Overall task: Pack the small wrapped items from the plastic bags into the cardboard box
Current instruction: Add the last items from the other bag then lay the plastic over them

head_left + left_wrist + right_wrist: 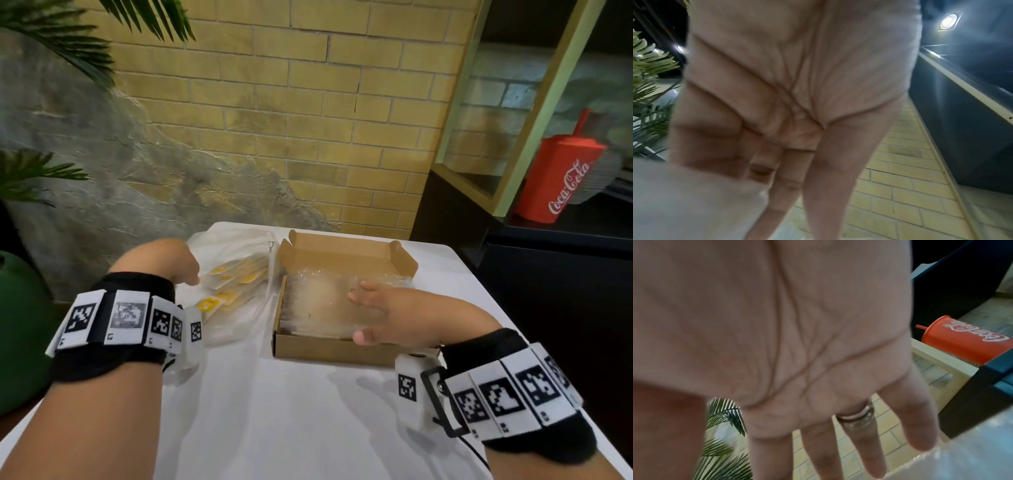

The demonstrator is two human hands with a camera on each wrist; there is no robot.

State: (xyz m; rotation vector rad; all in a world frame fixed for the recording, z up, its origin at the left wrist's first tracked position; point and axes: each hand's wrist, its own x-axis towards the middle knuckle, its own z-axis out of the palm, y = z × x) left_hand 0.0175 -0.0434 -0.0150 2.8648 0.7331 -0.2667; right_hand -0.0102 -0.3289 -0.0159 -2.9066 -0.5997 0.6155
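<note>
while your arms reach over the white table point(274, 411), the open cardboard box point(342, 349) sits toward its far edge, right of middle, with the clear plastic bag point(239, 318) of yellow-marked wrapped items point(236, 277) touching the box's left wall. your right hand point(394, 315) lies flat over the clear wrapped layer in the box, fingers straight and spread, thumb at the near wall; it holds nothing. your left hand point(171, 260) hovers at the bag's left side, fingers curled inward. only the right wrist view shows a ring point(857, 417) on that spread hand. the left wrist view shows curled fingers point(715, 138), blurred, and you cannot tell if they pinch anything.
</note>
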